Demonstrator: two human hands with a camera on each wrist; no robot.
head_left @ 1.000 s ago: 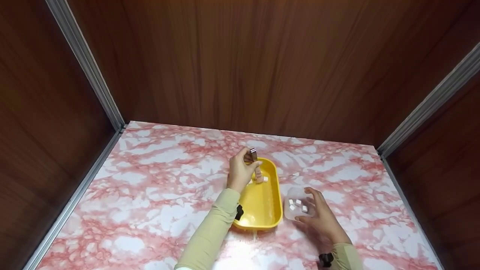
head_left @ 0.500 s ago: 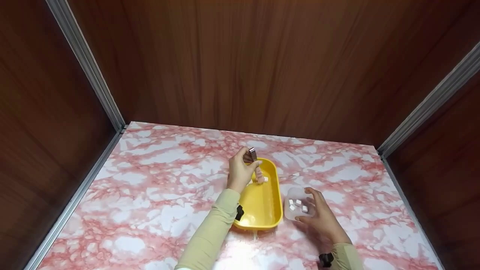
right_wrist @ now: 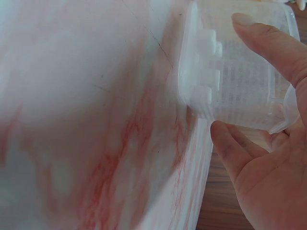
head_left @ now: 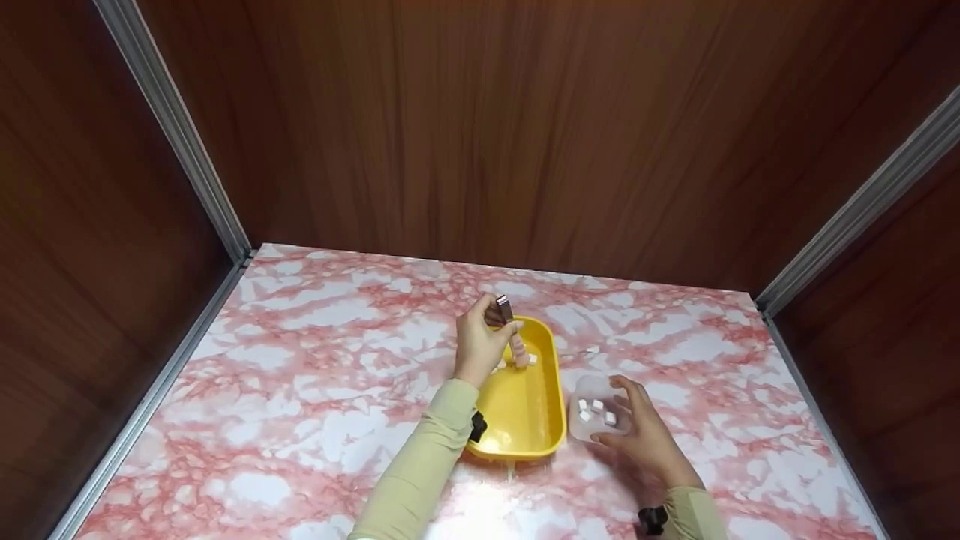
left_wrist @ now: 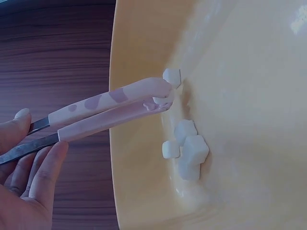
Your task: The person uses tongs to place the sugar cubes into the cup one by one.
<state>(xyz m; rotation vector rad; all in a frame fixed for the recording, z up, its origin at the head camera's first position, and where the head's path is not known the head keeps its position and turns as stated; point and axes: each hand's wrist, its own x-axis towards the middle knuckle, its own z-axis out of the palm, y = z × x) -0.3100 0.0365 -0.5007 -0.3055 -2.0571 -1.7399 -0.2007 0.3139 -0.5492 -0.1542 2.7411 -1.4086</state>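
Observation:
My left hand pinches metal tongs with pink tips that point down into a yellow tray. Between the tips, in the left wrist view, sits a small white cube. Another cube shows just beyond them, and several white cubes lie clustered on the tray floor. To the right of the tray, my right hand grips a clear plastic container between thumb and fingers. Several white cubes rest on its bottom.
The tray and container stand close together on a red-and-white marbled table. Brown wood-grain panels rise behind and at both sides, with grey metal rails at the corners.
The tongs' upper end has tilted slightly to the left, and their tips have shifted a little right over the tray. The right hand and container stay in place.

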